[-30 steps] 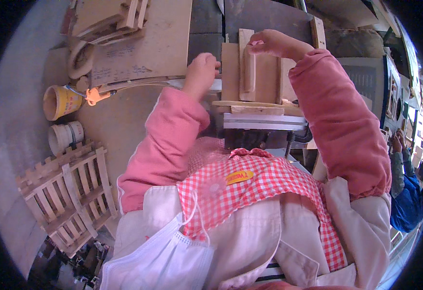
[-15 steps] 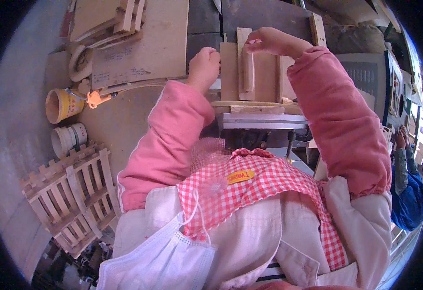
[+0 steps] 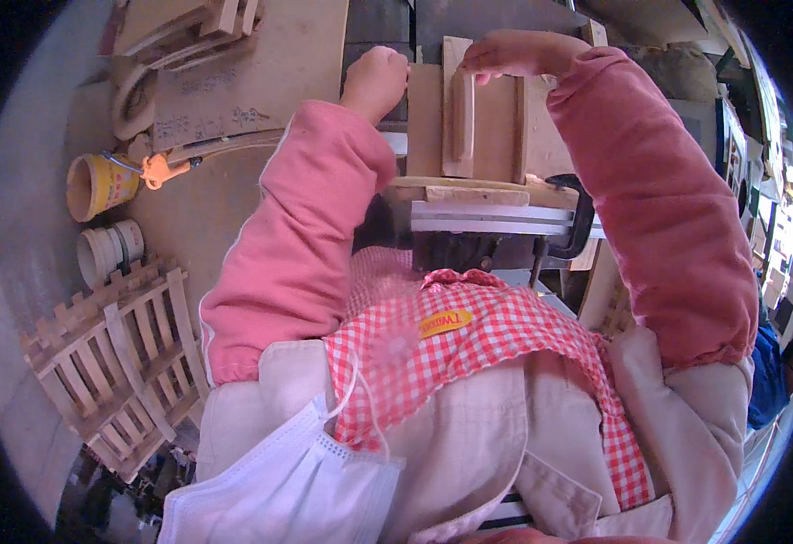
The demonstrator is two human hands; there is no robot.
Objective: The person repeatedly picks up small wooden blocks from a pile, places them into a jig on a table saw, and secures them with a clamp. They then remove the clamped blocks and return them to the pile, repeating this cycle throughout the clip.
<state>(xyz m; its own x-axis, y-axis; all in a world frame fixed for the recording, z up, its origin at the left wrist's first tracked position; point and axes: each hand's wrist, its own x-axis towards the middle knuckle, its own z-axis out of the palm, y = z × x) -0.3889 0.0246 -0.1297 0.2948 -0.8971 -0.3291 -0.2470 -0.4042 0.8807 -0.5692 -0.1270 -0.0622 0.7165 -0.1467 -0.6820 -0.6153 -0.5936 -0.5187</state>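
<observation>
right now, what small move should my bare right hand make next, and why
Perhaps press the bare right hand lightly onto the narrow, pale wooden bar: it is at the bar's far end, while the bare left hand sits apart, to the left.

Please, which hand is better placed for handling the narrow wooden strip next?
Probably the right hand: its fingers are already at the far end of the narrow wooden strip. The left hand is curled beside the left edge of the board, apart from the strip.
</observation>
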